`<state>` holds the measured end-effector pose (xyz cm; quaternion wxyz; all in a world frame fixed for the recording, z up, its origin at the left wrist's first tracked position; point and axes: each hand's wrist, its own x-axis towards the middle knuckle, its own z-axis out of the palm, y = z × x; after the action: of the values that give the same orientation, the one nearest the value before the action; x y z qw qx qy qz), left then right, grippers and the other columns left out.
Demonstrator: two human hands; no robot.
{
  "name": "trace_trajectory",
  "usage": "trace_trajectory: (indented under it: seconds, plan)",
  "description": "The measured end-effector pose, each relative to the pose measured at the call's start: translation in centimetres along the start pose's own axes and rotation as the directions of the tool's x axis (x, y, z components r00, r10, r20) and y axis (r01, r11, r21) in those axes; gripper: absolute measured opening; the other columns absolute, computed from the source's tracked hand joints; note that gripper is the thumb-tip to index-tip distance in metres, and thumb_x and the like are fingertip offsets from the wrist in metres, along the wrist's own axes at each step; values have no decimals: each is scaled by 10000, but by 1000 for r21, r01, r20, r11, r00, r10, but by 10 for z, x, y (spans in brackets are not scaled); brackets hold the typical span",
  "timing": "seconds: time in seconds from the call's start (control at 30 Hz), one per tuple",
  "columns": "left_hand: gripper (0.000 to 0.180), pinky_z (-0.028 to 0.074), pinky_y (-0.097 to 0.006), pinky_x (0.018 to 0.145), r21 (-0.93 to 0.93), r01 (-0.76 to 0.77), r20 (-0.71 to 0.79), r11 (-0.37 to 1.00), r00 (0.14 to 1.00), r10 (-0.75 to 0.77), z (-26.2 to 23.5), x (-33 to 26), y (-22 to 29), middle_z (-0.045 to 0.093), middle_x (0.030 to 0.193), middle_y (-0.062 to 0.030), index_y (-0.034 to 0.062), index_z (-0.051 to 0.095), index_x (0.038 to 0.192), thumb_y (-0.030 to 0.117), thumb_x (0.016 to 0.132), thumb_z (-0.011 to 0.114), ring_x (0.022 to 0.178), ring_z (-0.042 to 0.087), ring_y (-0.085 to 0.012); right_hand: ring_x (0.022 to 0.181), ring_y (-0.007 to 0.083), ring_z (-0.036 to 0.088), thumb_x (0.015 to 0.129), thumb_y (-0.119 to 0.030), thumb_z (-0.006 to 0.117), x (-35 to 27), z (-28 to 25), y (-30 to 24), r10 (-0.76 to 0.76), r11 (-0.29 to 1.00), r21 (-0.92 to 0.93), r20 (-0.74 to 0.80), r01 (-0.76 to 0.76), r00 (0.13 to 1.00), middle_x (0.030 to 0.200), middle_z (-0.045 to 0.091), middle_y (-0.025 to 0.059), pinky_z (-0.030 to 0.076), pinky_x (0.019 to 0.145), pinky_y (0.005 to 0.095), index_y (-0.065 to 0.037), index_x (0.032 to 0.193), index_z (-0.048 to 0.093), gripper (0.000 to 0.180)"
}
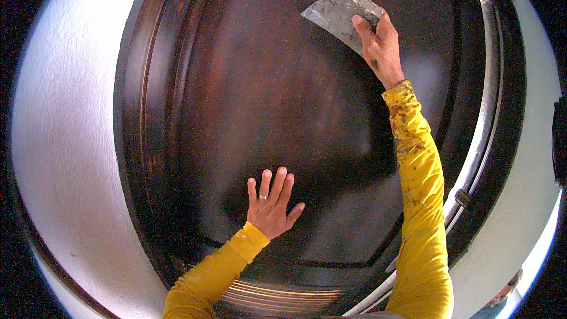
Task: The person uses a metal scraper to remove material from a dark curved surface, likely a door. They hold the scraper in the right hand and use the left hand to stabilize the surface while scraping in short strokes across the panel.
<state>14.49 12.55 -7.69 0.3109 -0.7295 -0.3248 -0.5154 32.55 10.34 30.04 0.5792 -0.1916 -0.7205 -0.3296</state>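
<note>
A dark brown wooden door (283, 100) with a glossy, reddish-streaked panel fills the middle of the view. My left hand (271, 204) lies against its lower part, fingers spread and holding nothing; a ring is on one finger. Farther up and to the right, my right hand (380, 44) grips a scraper (339, 15), a flat, worn grey metal plate with a slanted outline. The thumb presses on its face, while the other fingers are mostly hidden behind it. The scraper lies over the upper door panel; whether its edge touches the wood, I cannot tell. Both sleeves are yellow, and the right one carries dark stains.
White textured wall (71, 130) borders the door on the left, and a pale wall (508, 224) stands on the right. A light metallic strip (489, 82) runs along the door's right side, with a small dark fitting (463, 198). Part of another person (505, 292) shows at the lower right.
</note>
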Motion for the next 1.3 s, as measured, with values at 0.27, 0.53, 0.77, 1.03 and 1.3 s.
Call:
trace_trajectory:
  seconds: [0.27, 0.53, 0.77, 1.03, 1.3]
  plan:
    - [748, 84, -637, 1168, 5, -23, -27, 1000, 999, 23, 1, 7, 3, 292, 1589, -177, 8, 399, 1469, 555, 963, 456, 1493, 159, -416, 817, 287, 697, 958, -280, 638, 4, -9, 1, -115, 993, -41, -4, 115, 993, 931, 704, 189, 529, 737, 362, -10, 1136, 569, 330]
    - [763, 59, -645, 1168, -2, 6, 35, 1000, 999, -5, -1, -3, 20, 240, 1611, -174, 12, 352, 1493, 555, 965, 448, 1497, 124, -425, 872, 349, 697, 937, -223, 661, 21, -25, 32, 30, 993, -101, -328, -67, 944, 948, 704, 209, 528, 763, 403, 14, 1099, 574, 299]
    - [804, 60, -658, 1166, 63, -1, 51, 998, 999, -2, 13, -7, 22, 222, 1614, -183, 13, 355, 1492, 582, 938, 481, 1498, 101, -432, 915, 411, 683, 901, -289, 686, 95, -58, 88, 78, 942, -243, -516, -232, 853, 956, 688, 258, 529, 783, 436, 35, 1040, 581, 368]
    - [803, 85, -660, 1164, 97, 15, 4, 995, 1000, -15, -2, -15, 18, 223, 1615, -178, 10, 363, 1489, 586, 941, 475, 1499, 109, -428, 866, 352, 679, 895, -287, 696, 141, -87, 76, -119, 967, -243, -168, 76, 979, 917, 700, 209, 527, 786, 396, 55, 1070, 605, 394]
    - [764, 70, -626, 1179, 21, 77, -5, 997, 997, -76, 11, -25, 13, 240, 1611, -175, 16, 342, 1501, 536, 960, 485, 1506, 120, -407, 819, 157, 632, 954, -275, 665, 29, -2, 19, -82, 964, 260, 110, 51, 991, 883, 694, 114, 524, 739, 355, 30, 1103, 595, 347]
